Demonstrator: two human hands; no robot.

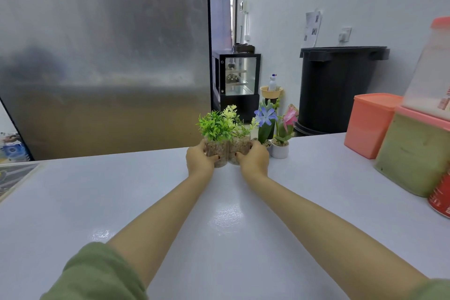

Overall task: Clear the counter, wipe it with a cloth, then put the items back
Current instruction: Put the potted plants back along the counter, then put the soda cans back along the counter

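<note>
Counter (146, 202): two glass pots of pebbles and green sprigs stand touching at its far edge, one in each hand. We judge the step to be moving or setting them; keep both upright and level. Left hand (200, 159) curls half closed around the left pot (215, 151); right hand (254, 159) likewise wraps the right pot (239, 150). Flower pots (280, 147) stand just beside the right hand.

Glossy smooth counter (219, 226); clear pebble-filled jars (239, 151); brushed-metal panel (104, 56).
</note>
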